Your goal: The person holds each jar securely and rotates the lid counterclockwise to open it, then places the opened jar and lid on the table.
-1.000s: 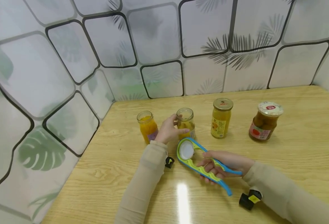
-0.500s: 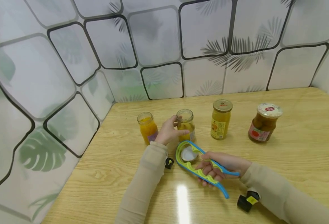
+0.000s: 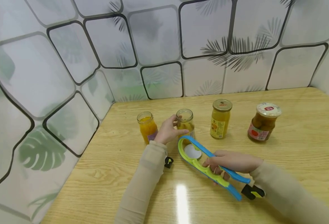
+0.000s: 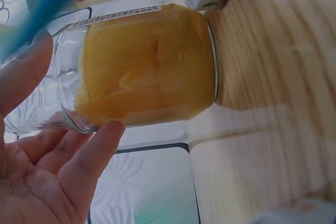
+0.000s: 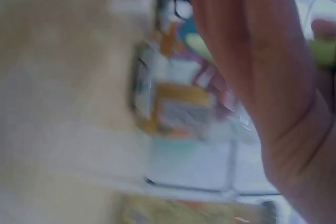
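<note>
Wood-grain table (image 3: 102, 174), with a wall (image 3: 158, 40) of rounded frames and palm leaves behind it; we have four upright jars in a row beyond or beside the hands. Left hand (image 3: 167, 131) is grasping the open jar (image 3: 186, 125): thumb on one side, fingers round the other, yellow pieces inside below the clear neck. Jar stands on the table. Right hand (image 3: 235, 161) is clenched on the blue-and-green tool (image 3: 204, 149), fingers passing between its two arms. Tool's looped end points up-left from that hand, just on the near side of the open jar. Loose lid (image 3: 193, 151), white side up, shows between the tool's arms, left of the right hand; we can't tell if tool and lid touch.

Other jars: uncapped orange jar (image 3: 147, 127) just left of the left hand; capped yellow jar (image 3: 221, 119) beyond the right hand; dark jar (image 3: 262, 124) with a pale lid, beyond the right hand and further right. Right wrist view is blurred; we get little from it.
</note>
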Motion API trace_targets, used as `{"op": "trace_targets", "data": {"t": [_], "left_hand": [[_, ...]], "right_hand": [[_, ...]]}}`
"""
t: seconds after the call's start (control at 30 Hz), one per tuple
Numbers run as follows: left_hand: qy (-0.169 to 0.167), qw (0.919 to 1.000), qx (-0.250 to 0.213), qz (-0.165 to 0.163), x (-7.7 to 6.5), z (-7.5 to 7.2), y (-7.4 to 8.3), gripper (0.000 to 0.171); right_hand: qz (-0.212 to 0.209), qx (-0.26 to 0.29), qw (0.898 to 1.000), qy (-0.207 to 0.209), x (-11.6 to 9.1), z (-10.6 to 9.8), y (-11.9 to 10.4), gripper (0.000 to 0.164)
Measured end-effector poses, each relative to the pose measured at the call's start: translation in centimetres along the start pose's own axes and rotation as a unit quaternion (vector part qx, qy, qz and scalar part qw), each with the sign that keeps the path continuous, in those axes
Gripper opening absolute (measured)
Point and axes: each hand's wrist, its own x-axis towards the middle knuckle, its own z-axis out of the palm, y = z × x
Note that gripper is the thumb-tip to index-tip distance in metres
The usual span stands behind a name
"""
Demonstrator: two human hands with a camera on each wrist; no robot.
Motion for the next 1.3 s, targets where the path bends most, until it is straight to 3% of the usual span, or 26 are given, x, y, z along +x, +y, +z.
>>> {"op": "trace_targets", "data": {"t": [0.07,0.13,0.2,0.3,0.43,0.5,0.6,0.67,0.7,0.77,0.87,0.97,1.07,1.17,1.23,1.3], "left_hand": [[-0.003,1.0000,-0.001,0.000,0.0,0.0,0.0,0.054],[-0.007,1.0000,0.001,-0.002,0.0,0.0,0.0,0.054],[-0.008,1.0000,0.000,-0.003,0.0,-0.1,0.0,0.054],[-0.005,1.0000,0.000,-0.004,0.0,-0.1,-0.1,0.054],[-0.006,1.0000,0.000,-0.002,0.2,0.0,0.0,0.052],[-0.010,0.9999,0.000,-0.006,0.2,0.0,0.0,0.054],[-0.013,0.9997,0.001,-0.021,0.0,0.0,0.2,0.062],[-0.007,0.9998,-0.002,-0.020,-0.1,-0.1,0.4,0.074],[0.002,0.9999,-0.002,-0.015,-0.2,-0.2,0.6,0.080],[0.027,0.9995,-0.013,0.007,-0.4,-0.4,1.1,0.090],[0.090,0.9922,-0.037,0.078,-0.7,-0.4,2.3,0.088],[0.160,0.9711,-0.058,0.168,-1.0,0.1,3.6,0.074],[0.203,0.9464,-0.072,0.241,-1.1,1.0,5.0,0.061],[0.211,0.9300,-0.066,0.294,-1.0,2.0,6.1,0.052],[0.201,0.9301,-0.059,0.301,-0.9,2.8,6.5,0.051],[0.186,0.9357,-0.052,0.295,-0.6,3.7,6.8,0.051]], "right_hand": [[-0.020,-0.125,0.992,-0.004,-1.1,-0.8,0.1,0.034],[-0.050,-0.207,0.977,-0.019,-2.3,-1.3,0.0,0.034],[-0.096,-0.245,0.964,-0.038,-3.6,-1.7,-0.4,0.034],[-0.137,-0.233,0.963,-0.016,-5.4,-1.6,-1.9,0.033],[-0.186,-0.245,0.949,0.073,-6.9,-1.6,-3.3,0.030],[-0.199,-0.276,0.931,0.135,-7.2,-1.7,-3.7,0.021],[-0.190,-0.335,0.893,0.233,-7.4,-1.9,-4.2,0.019],[-0.159,-0.373,0.867,0.289,-7.6,-2.1,-4.6,0.030],[-0.141,-0.383,0.859,0.310,-7.7,-2.3,-4.7,0.038],[-0.114,-0.404,0.843,0.337,-8.0,-2.8,-4.8,0.051],[-0.089,-0.425,0.826,0.361,-8.4,-3.4,-4.8,0.058],[-0.080,-0.427,0.817,0.380,-8.8,-4.0,-4.7,0.059],[-0.062,-0.423,0.813,0.396,-9.4,-4.4,-4.8,0.062],[-0.035,-0.411,0.814,0.408,-9.8,-4.8,-4.8,0.068],[-0.023,-0.404,0.814,0.417,-10.0,-5.0,-4.8,0.070],[-0.016,-0.394,0.814,0.427,-10.1,-5.2,-4.7,0.069]]}}
